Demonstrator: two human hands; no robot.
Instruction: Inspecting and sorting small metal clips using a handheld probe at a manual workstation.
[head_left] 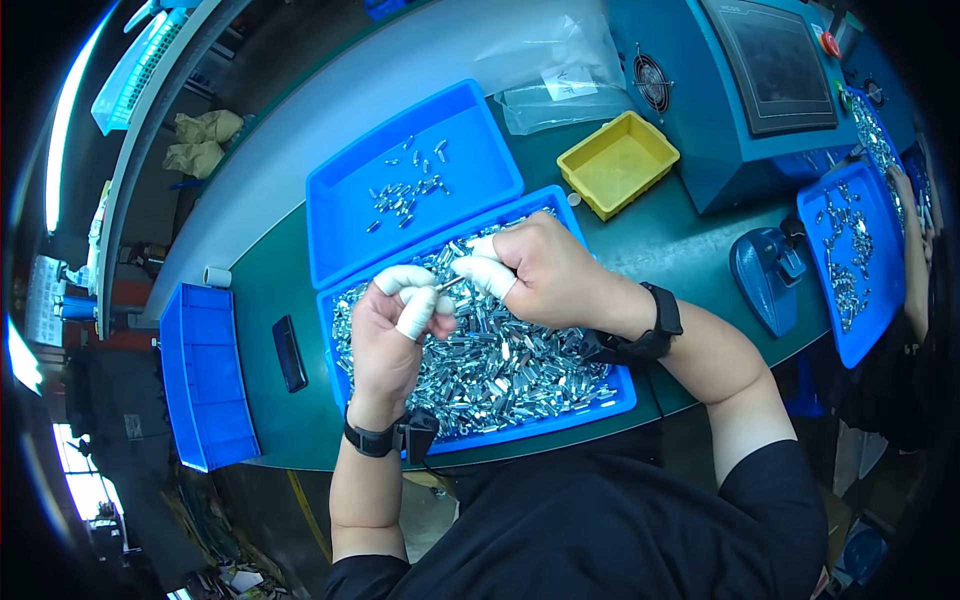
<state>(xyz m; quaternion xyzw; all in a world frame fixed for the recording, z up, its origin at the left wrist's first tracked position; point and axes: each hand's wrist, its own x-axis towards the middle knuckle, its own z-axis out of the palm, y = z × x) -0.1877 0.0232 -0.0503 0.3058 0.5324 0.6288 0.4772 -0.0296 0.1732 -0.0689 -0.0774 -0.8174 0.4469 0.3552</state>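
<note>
Nearest us, our left hand (392, 335) and right hand (545, 275) meet over the blue tray (625, 395) heaped with small shiny metal parts (500, 370). The capped fingers (415, 312) of both hands are closed on one thin metal pin (450, 283), held just above the heap. We judge a light, steady pinch at each end keeps it from slipping back among the rest. A second blue tray (470, 120) behind holds only a few parts (405, 190). A yellow bin (618, 163) stands on the green table (690, 245), right of it.
</note>
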